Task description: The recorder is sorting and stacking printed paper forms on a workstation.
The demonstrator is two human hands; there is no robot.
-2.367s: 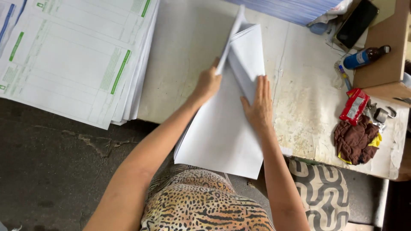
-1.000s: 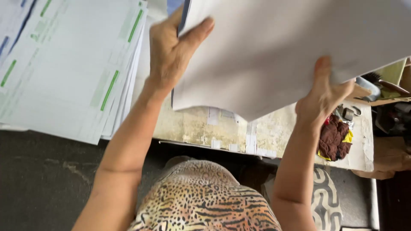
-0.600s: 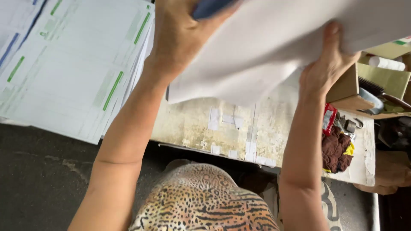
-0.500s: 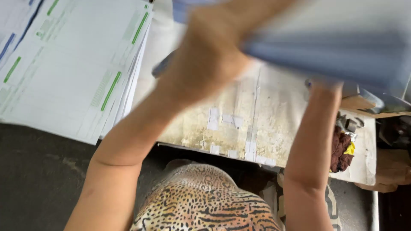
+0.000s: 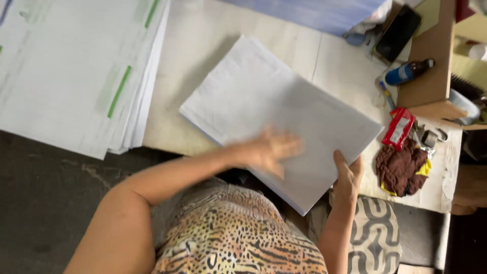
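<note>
Now down flat: white sheet stack no longer lifted in front of the camera as half a second ago, but lying on the pale worktop, turned at an angle, its near corner jutting past the near edge. Left hand blurred, spread open over the near part of the stack, touching or just above it, clasping nothing. Right hand at the stack's near right edge, fingers curled loosely against it; grip there too unclear to call closed. Piles of green-marked forms on the left, well apart. To the right, red packet, brown cloth, blue bottle, dark phone. Judged from this, set-down done, squaring or smoothing in hand.
</note>
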